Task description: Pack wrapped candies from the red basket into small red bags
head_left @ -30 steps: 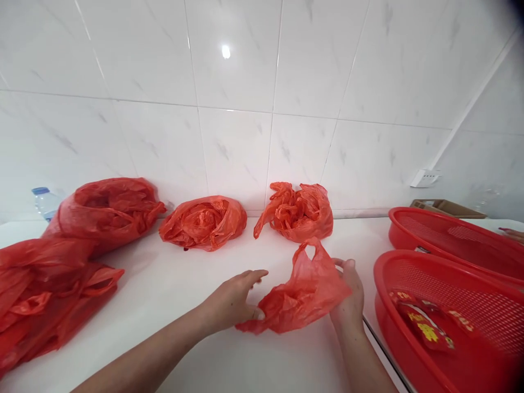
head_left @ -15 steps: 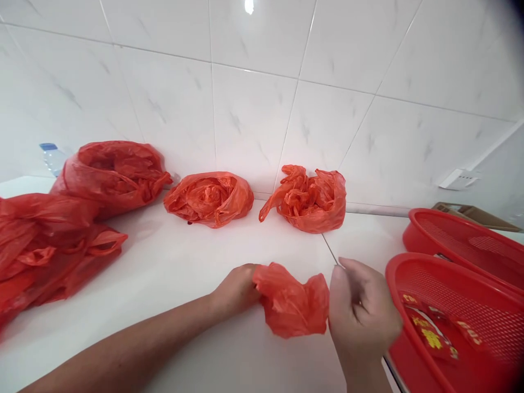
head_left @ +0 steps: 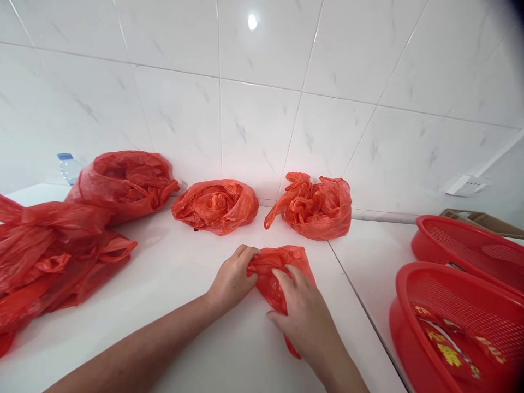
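A crumpled red plastic bag lies on the white table between my hands. My left hand pinches its left edge between fingers and thumb. My right hand rests over the bag's right part, its fingers spread and bent on the plastic. Part of the bag is hidden under that hand. Just behind stand a bunched red bag with its handles sticking up and, further left, a rolled-open red bag stuffed with more red plastic.
At the left are a large full red bag and a heap of red bags. A clear bottle with a blue cap stands behind them. Two red baskets sit at the right, the nearer holding red printed packets. A tiled wall closes the back.
My right hand has moved left and opened from a curled grip onto the bag. The bag has gone from being held up to lying lower on the table. The view has tilted slightly.
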Tool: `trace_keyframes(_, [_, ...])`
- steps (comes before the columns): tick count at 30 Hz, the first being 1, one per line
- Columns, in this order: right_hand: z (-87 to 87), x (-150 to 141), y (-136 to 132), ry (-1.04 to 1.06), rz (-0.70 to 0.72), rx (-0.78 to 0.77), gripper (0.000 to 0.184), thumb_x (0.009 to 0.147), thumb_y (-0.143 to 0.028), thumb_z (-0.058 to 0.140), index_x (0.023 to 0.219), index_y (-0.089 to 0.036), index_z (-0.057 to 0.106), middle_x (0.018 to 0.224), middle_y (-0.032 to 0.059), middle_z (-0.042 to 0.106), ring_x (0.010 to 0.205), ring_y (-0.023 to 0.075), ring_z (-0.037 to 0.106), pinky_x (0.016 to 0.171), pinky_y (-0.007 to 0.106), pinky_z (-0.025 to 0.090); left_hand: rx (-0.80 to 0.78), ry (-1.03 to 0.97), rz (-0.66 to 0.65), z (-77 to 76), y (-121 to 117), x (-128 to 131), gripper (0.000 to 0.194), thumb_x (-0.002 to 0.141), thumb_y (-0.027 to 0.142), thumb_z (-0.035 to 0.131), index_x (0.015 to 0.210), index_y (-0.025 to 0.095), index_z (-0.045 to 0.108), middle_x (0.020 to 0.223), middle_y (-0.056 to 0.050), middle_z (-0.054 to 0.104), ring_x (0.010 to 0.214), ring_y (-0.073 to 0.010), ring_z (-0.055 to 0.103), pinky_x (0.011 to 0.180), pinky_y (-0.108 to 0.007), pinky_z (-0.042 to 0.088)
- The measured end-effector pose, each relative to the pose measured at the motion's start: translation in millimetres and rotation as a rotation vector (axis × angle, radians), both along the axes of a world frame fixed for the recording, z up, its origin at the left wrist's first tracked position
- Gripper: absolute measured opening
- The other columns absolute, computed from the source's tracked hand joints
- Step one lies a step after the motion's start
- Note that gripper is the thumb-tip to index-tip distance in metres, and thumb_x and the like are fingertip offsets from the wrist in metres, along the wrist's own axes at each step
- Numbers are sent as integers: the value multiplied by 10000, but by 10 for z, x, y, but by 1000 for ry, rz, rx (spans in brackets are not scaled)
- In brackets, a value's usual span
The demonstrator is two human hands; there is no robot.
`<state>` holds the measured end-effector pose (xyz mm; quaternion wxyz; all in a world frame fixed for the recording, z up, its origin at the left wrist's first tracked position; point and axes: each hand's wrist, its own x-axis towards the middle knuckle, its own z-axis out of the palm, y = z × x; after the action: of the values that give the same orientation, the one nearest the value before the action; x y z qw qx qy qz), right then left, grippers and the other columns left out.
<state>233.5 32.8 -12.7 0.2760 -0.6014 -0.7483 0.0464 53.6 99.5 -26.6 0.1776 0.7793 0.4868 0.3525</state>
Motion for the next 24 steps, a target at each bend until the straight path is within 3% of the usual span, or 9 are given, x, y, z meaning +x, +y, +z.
trace_keyframes(2, [-115,189,140,-93,-157,-109,410,665,-99,483,1009,-246,652,993,61,645,877,254,597,687,357,453,8,37,-27,18,9,-30,380,686,86,487,1022,257,531,998,-7,574,841,-163,582,726,-279,452])
trace_keyframes(5, [-165,539,243,45,-399,-163,345,749,-92,371,874,-247,652,950,24,649,814,196,608,624,303,449,-49,65,-55,31,35,-67,275,713,231,603,986,255,578,958,2,600,753,-159,584,678,-278,445])
trace_keyframes(7, [-140,669,244,96,-440,-77,354,786,-112,346,919,-234,650,1071,44,616,908,196,597,671,300,471,-97,47,-78,27,45,-76,233,715,313,640,938,252,606,902,9,613,707,-155,570,659,-278,432])
trace_keyframes(10, [-72,634,196,-43,-447,134,361,788,-128,396,1034,-201,649,1219,115,528,1108,277,504,840,410,452,-121,1,-100,13,41,-66,112,794,273,537,868,246,617,851,11,616,677,-139,546,643,-266,410])
trace_keyframes(13, [19,413,106,-93,-412,376,260,803,-196,483,993,-201,661,1220,142,500,1119,318,472,864,481,420,-122,-45,-83,-3,35,-46,149,793,156,436,761,220,567,811,12,587,652,-122,502,615,-247,381])
trace_keyframes(16, [90,123,-5,56,-199,507,128,838,-232,514,855,-196,635,1017,103,568,934,236,542,796,387,447,-133,-96,-59,-22,43,-24,145,703,70,413,657,201,453,716,27,515,614,-110,422,573,-230,334])
trace_keyframes(18, [79,-49,-46,166,-20,392,159,884,-217,463,794,-197,592,839,53,578,765,167,549,691,298,449,-162,-132,-56,-28,43,-6,157,653,49,406,620,200,379,649,42,452,590,-103,368,544,-220,304])
trace_keyframes(20, [8,-157,-25,228,82,228,220,921,-208,391,806,-200,578,807,39,585,713,146,547,624,260,434,-214,-170,-75,-23,19,19,172,640,57,414,606,203,329,605,55,397,568,-95,335,515,-207,286])
trace_keyframes(24, [-213,-118,169,197,33,51,249,926,-216,364,831,-197,593,835,47,609,752,171,572,641,281,443,-344,-219,-208,22,-111,80,213,675,139,513,625,209,318,587,75,368,518,-71,326,461,-181,282])
